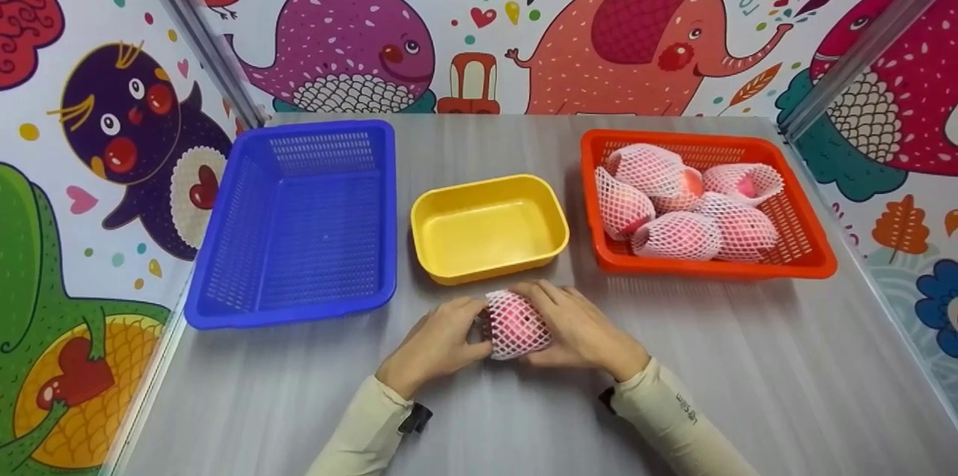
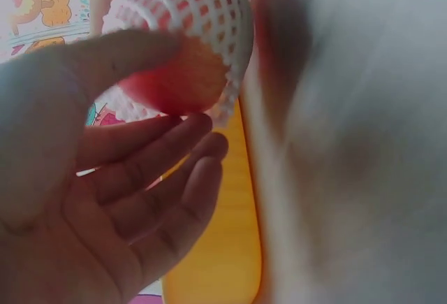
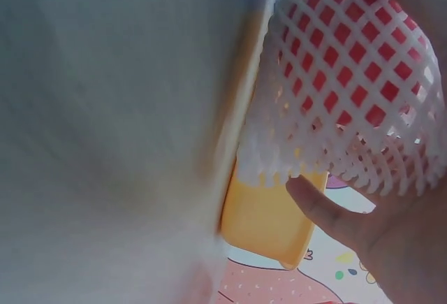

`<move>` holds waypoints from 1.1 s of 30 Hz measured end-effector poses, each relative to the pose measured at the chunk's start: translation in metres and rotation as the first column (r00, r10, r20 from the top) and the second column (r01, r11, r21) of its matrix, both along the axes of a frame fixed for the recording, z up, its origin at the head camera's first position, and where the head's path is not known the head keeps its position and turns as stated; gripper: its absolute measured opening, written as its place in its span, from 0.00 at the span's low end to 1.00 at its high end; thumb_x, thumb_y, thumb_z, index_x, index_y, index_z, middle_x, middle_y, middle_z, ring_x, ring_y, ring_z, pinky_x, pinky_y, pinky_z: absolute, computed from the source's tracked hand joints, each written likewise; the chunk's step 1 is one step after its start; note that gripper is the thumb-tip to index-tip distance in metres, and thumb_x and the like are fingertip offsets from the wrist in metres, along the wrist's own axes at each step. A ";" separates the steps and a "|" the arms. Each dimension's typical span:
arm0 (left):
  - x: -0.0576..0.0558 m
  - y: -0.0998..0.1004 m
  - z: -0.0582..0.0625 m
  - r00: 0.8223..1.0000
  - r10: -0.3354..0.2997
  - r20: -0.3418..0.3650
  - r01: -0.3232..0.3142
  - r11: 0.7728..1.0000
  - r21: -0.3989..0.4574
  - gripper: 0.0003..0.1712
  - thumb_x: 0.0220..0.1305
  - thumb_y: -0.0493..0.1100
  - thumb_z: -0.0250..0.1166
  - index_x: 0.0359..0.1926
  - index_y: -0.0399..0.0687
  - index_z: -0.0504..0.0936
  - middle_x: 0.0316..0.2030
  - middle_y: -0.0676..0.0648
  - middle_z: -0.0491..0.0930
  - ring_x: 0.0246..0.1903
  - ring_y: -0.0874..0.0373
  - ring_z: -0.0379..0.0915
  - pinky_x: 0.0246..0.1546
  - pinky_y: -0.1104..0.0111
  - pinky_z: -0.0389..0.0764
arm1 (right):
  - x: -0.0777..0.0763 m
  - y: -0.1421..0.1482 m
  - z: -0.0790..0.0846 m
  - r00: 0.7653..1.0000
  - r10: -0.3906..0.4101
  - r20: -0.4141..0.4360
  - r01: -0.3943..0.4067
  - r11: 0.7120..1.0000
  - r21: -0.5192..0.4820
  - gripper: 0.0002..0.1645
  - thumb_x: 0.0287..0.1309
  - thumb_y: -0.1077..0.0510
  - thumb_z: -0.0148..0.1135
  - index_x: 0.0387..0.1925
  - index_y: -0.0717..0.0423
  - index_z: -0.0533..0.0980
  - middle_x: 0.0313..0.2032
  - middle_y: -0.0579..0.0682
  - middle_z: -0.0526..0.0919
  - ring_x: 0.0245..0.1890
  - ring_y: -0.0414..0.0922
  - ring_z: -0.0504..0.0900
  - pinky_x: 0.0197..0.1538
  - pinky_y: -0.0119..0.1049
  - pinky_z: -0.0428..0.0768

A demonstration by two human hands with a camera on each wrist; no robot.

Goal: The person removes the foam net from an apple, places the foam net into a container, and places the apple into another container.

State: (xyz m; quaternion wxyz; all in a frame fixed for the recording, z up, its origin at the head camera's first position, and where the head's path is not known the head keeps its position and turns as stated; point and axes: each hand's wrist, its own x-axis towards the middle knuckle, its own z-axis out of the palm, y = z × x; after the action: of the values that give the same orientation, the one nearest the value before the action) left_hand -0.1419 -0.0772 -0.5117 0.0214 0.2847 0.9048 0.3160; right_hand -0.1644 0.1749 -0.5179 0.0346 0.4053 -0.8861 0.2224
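A red-and-yellow apple point(image 1: 518, 326) in a white foam net sleeve lies between the two hands, in front of the yellow tub. The right hand point(image 1: 580, 326) grips it from the right, fingers over the top and thumb at the near side. From the left, the left hand point(image 1: 441, 341) holds the sleeve's open end between thumb and fingertips. Bare skin of the apple point(image 2: 178, 77) shows there in the left wrist view, the thumb across it and the fingertips at its lower edge. In the right wrist view, the foam net point(image 3: 342, 73) covers the fruit.
Behind the hands stands a yellow tub point(image 1: 490, 266) with nothing inside. To the left is an empty blue basket point(image 1: 292, 315). An orange-red basket point(image 1: 711, 270) at the right holds several net-sleeved fruits point(image 1: 677, 236). Printed cartoon panels point(image 1: 479, 19) enclose the grey table.
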 end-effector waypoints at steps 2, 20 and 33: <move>0.000 0.000 0.001 1.000 -0.009 0.025 0.009 1.000 0.009 0.28 0.53 0.46 0.74 0.54 0.43 0.80 0.46 0.47 0.82 0.46 0.54 0.78 0.49 0.60 0.79 | 0.001 -0.001 0.000 1.000 0.011 0.009 -0.010 1.000 -0.009 0.55 0.40 0.40 0.79 0.69 0.49 0.65 0.59 0.45 0.73 0.56 0.43 0.74 0.57 0.48 0.74; -0.004 0.012 0.001 0.998 0.019 0.053 -0.018 1.000 -0.013 0.41 0.43 0.68 0.76 0.53 0.50 0.77 0.40 0.56 0.78 0.37 0.62 0.75 0.37 0.67 0.79 | 0.007 -0.005 0.007 0.997 0.070 0.033 -0.070 0.997 -0.025 0.59 0.43 0.39 0.78 0.73 0.50 0.60 0.63 0.46 0.72 0.60 0.44 0.71 0.62 0.48 0.71; -0.004 0.005 0.004 0.996 0.065 0.063 -0.063 0.998 -0.027 0.43 0.42 0.66 0.76 0.55 0.48 0.77 0.41 0.55 0.79 0.37 0.61 0.75 0.38 0.65 0.79 | 0.007 0.022 0.023 0.988 0.066 -0.139 -0.086 0.986 -0.141 0.18 0.51 0.59 0.77 0.44 0.54 0.81 0.40 0.45 0.83 0.40 0.44 0.80 0.47 0.42 0.79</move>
State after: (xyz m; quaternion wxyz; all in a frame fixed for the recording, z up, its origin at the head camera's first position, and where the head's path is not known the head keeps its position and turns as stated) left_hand -0.1458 -0.0722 -0.5079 0.0435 0.2450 0.9162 0.3141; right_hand -0.1576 0.1973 -0.4953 0.1152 0.4492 -0.8469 0.2602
